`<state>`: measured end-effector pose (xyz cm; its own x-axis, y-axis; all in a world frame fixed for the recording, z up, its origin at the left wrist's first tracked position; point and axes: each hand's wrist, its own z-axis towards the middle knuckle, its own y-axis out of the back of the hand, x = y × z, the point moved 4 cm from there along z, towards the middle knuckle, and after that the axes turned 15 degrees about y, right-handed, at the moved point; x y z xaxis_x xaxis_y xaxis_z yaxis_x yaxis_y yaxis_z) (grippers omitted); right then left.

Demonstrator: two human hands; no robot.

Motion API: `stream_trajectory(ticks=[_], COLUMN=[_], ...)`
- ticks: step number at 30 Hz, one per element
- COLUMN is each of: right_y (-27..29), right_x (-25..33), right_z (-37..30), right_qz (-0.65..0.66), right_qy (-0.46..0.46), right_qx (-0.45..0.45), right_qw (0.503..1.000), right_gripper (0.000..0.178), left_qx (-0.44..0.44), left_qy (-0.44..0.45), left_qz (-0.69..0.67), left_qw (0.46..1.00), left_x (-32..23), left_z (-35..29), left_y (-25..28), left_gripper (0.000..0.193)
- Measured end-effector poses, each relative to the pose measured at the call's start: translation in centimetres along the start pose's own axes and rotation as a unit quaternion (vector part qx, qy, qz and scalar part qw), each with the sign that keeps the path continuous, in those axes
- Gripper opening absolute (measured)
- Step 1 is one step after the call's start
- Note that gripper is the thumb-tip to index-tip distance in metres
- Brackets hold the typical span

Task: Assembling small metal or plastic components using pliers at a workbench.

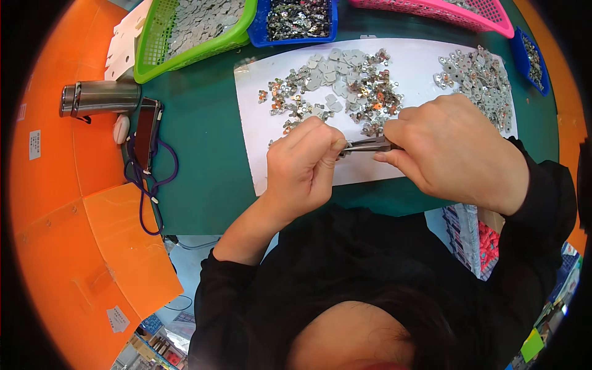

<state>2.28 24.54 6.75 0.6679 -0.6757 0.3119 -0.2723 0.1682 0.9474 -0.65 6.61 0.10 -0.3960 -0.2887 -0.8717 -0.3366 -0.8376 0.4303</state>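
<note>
My right hand (459, 148) grips a pair of pliers (373, 144), whose narrow jaws point left. At the jaw tips, my left hand (303, 163) is closed in a pinch on a small metal part (345, 149), mostly hidden by the fingers. Both hands are over the near side of a white sheet (253, 132). Just beyond them lies a spread pile of small shiny metal fittings (377, 95) mixed with flat grey plates (336, 68). Another heap of grey metal pieces (484, 86) covers the sheet's right side.
Along the far edge stand a green basket (185, 61) of grey plates, a blue tray (293, 42) of fittings and a pink basket (431, 13). A smaller blue tray (535, 77) is far right. Left are a steel flask (108, 97), a phone (147, 132) with purple cord and orange panels (55, 246).
</note>
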Motion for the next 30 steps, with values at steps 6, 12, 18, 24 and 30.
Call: stream_trajectory(ticks=[6,12,18,24,30], right_y=[-0.6,0.0,-1.2,-3.7,-3.9], right_x=[-0.1,-0.6,-1.3,-1.4,-1.6], right_z=[0.1,0.1,-0.6,-1.9,-3.0], right_qz=[0.033,0.04,0.074,0.072,0.102], right_qy=[0.011,0.003,-0.027,-0.048,-0.062], right_qx=[-0.016,0.039,-0.004,-0.077,-0.19], right_qw=[0.999,0.998,0.997,0.993,0.975], right_gripper=[0.03,0.034,0.032,0.026,0.018], left_qx=[0.019,0.119,0.13,0.146,0.158], left_qy=[0.048,0.125,0.108,0.126,0.232], left_qz=[0.003,-0.139,-0.133,-0.081,-0.169], left_qw=[0.999,0.975,0.977,0.978,0.945], left_x=[0.2,0.8,0.7,0.7,1.4], left_z=[-0.1,0.0,0.6,0.5,0.2], left_y=[0.0,-0.5,-0.1,-0.5,-0.7], left_gripper=[0.01,0.016,0.011,0.008,0.01])
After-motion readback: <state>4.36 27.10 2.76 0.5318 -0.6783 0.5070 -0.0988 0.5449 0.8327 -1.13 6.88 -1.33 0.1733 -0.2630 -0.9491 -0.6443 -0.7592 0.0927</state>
